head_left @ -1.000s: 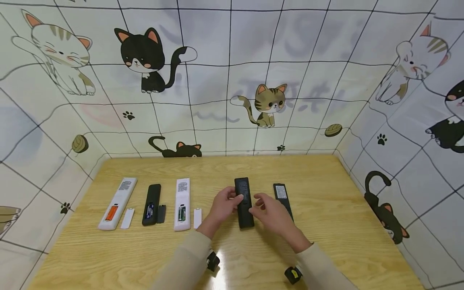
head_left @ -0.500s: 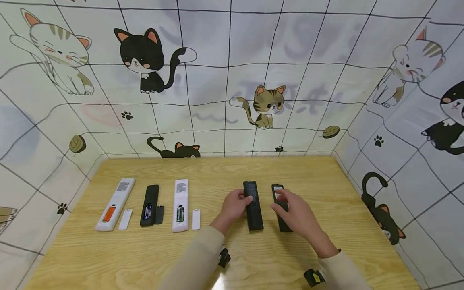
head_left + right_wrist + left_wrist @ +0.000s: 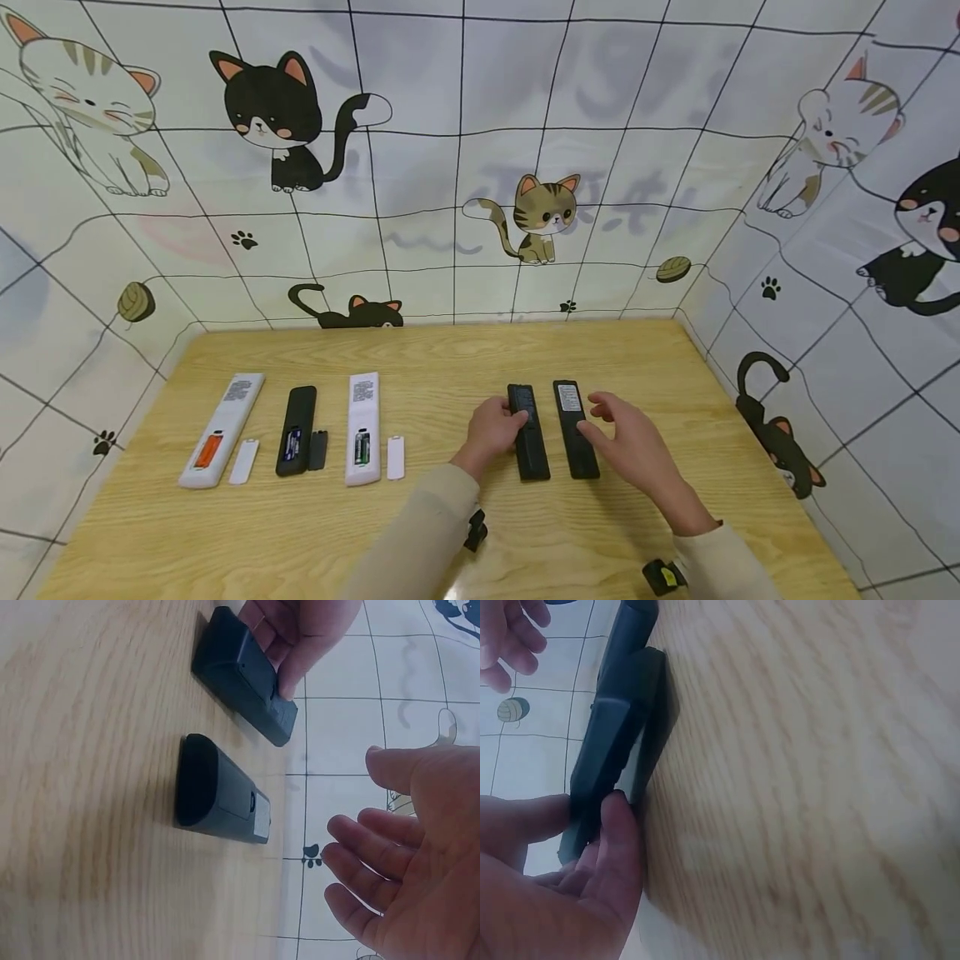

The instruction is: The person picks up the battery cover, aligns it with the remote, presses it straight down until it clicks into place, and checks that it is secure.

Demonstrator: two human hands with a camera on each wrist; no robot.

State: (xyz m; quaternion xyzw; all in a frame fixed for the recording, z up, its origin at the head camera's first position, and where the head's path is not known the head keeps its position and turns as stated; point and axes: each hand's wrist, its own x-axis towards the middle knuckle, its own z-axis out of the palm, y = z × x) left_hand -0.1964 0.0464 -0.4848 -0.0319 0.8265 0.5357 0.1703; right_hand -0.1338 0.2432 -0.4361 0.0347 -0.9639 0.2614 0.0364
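My left hand (image 3: 492, 435) pinches a black remote control (image 3: 532, 446) by its left edge, thumb on the upward-facing back. In the left wrist view, this remote (image 3: 609, 742) is tilted a little off the table, fingers curled under it. To its right a second black remote (image 3: 577, 437), with a white label at its far end, lies back up on the table. My right hand (image 3: 637, 443) hovers just right of that remote with nothing in it. The right wrist view shows the right hand (image 3: 420, 862) with fingers spread, apart from the labelled remote (image 3: 229, 796).
On the left lie a white remote (image 3: 225, 425) with an orange battery bay, a black remote (image 3: 300, 417) and another white remote (image 3: 363, 408), the latter two with batteries showing. Loose covers, white (image 3: 243, 462), dark (image 3: 318, 451) and white (image 3: 396, 458), lie beside them. Cat-patterned cloth walls (image 3: 427, 242) enclose the table.
My left hand has carried its remote to the right, closer to the labelled one. The right hand has left the held remote's side, passed over the labelled remote and now hovers right of it.
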